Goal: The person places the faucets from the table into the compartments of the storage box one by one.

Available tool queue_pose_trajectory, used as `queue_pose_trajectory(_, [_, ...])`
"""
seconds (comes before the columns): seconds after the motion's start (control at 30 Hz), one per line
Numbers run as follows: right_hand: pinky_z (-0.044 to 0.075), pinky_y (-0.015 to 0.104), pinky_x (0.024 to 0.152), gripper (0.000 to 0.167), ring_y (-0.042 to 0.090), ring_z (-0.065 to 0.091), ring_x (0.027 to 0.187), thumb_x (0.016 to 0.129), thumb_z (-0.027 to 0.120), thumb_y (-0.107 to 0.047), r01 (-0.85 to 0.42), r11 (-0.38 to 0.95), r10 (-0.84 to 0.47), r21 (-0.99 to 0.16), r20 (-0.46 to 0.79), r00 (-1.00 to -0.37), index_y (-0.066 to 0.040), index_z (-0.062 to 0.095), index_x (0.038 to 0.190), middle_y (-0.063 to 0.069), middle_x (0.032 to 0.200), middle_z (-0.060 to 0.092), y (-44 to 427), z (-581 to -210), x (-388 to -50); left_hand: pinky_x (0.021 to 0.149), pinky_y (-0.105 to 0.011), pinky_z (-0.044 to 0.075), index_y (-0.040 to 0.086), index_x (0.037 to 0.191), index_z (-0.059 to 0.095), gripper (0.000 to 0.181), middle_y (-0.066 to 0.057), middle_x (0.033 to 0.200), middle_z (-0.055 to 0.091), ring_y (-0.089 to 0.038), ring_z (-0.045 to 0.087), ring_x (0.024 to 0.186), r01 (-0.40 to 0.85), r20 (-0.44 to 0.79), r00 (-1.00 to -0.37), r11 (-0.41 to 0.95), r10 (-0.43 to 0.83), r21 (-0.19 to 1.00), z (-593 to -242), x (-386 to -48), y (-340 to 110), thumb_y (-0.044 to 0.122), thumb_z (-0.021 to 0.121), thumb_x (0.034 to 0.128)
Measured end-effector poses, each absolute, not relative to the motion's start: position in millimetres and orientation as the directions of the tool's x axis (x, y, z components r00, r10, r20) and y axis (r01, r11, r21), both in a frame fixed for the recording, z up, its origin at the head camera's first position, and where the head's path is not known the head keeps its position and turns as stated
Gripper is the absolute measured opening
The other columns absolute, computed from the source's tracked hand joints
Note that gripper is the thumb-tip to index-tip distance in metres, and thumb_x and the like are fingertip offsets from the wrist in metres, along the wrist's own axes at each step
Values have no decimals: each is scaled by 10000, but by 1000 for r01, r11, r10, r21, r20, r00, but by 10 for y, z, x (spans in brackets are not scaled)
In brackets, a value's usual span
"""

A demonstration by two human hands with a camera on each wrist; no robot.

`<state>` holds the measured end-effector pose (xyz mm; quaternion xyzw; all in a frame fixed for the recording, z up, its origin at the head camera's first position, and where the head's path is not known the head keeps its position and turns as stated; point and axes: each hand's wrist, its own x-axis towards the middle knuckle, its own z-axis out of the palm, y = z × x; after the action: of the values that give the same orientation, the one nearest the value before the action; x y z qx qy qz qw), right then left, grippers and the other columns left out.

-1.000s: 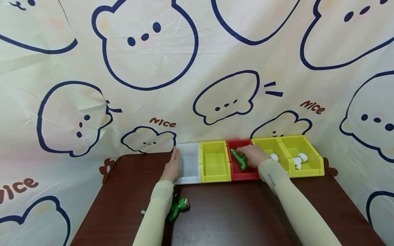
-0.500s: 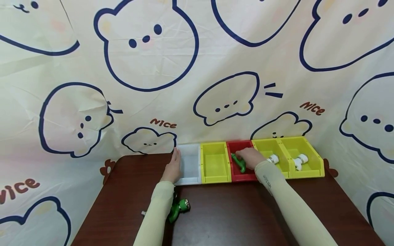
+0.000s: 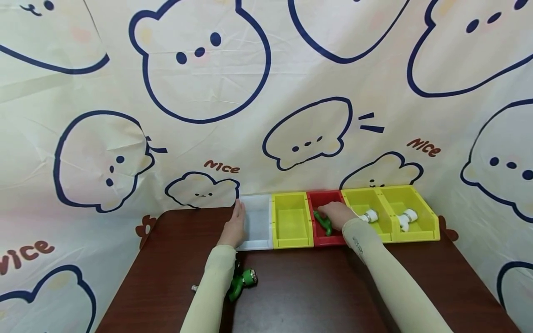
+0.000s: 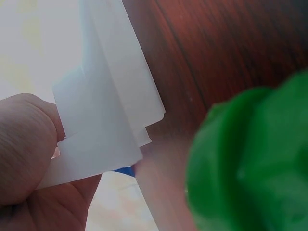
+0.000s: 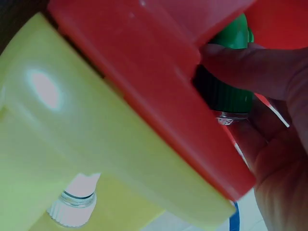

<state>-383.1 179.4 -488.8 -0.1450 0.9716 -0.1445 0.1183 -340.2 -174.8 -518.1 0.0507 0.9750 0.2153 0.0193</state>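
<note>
My right hand (image 3: 336,215) reaches into the red bin (image 3: 326,240) and grips a green plastic tap (image 3: 324,223), thumb and fingers around its ribbed collar in the right wrist view. Along the left side of the pale grey-white bin (image 3: 257,243) lies my left hand (image 3: 233,227), fingers straight against the outside. The left wrist view has the bin's wall (image 4: 96,144) between thumb and fingers. Another green tap (image 3: 237,284) lies on the table beside my left forearm, which partly hides it; it looms blurred in the left wrist view.
A yellow bin (image 3: 291,243) stands between the white and red ones. Two more yellow bins at the right hold white fittings, one in each (image 3: 407,219). The row stands at the back of the brown table (image 3: 308,291), before a patterned cloth (image 3: 200,92).
My right hand has shifted slightly left and down in the red bin, with the green tap sinking lower. My left hand stays at the white bin.
</note>
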Motion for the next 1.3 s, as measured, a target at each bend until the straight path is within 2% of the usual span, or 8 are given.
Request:
queue_pose_trajectory(0.2, [530,478,1012,342,172,596,903,750,934,-205,-297,917,-345,-268,-154,-926,-231,727,1021,-72,929,697,1795,-4921,-3862,601,-348,452,26,1656,148,920,-116,1759,-10,-203,463,543,90,-10,-994,898,105,432,-5186,-3407,-1737,-179,606,885])
queue_pose_trajectory(0.3, [542,448,980,320,171,589,858,756,929,-188,-351,917,-376,-190,-119,-919,-213,746,1017,-73,862,686,1782,-4941,-3881,759,-459,541,10,1651,167,882,-137,1755,11,-206,490,558,103,6,-994,899,111,425,-5180,-3399,-1738,-176,588,898])
queue_pose_trajectory(0.43, [552,416,911,262,174,576,812,789,904,-174,-395,912,-405,-110,-90,-910,-195,750,1000,-61,792,664,1755,-4977,-3904,898,-557,520,-1,1646,178,842,-157,1751,24,-221,523,590,114,19,-993,904,116,413,-5173,-3390,-1744,-175,559,915])
queue_pose_trajectory(0.57, [553,414,896,205,180,578,808,816,884,-188,-390,915,-398,-109,-71,-915,-203,740,961,-59,777,661,1731,-5013,-3918,916,-571,515,-3,1647,173,853,-162,1750,18,-250,578,649,115,16,-993,903,119,414,-5179,-3385,-1753,-182,562,909])
queue_pose_trajectory(0.7, [556,437,930,273,184,583,840,795,904,-215,-364,921,-376,-136,-74,-924,-207,717,994,-59,826,676,1734,-5062,-3922,981,-594,496,-12,1644,175,850,-177,1747,24,-242,616,710,121,18,-992,906,124,405,-5187,-3381,-1758,-180,567,909])
queue_pose_trajectory(0.9, [552,473,978,374,178,596,865,772,921,-237,-335,931,-349,-141,-82,-934,-234,715,1085,-57,915,718,1773,-5174,-3956,840,-528,518,-9,1646,166,847,-169,1749,12,-212,520,571,122,12,-992,899,129,420,-5192,-3367,-1748,-191,553,915])
queue_pose_trajectory(1.17, [562,466,956,339,178,599,835,772,921,-231,-336,932,-349,-138,-82,-933,-219,703,1032,-53,863,707,1766,-5158,-3966,658,-391,451,-11,1644,176,854,-170,1748,18,-199,472,547,134,26,-990,904,135,407,-5175,-3364,-1743,-182,572,907])
queue_pose_trajectory(1.3, [557,485,980,379,175,611,840,772,921,-226,-328,932,-344,-154,-88,-935,-225,711,1087,-56,902,730,1770,-5150,-3954,651,-378,450,-11,1644,180,849,-173,1747,27,-194,474,548,132,27,-991,906,132,401,-5174,-3371,-1749,-176,576,910])
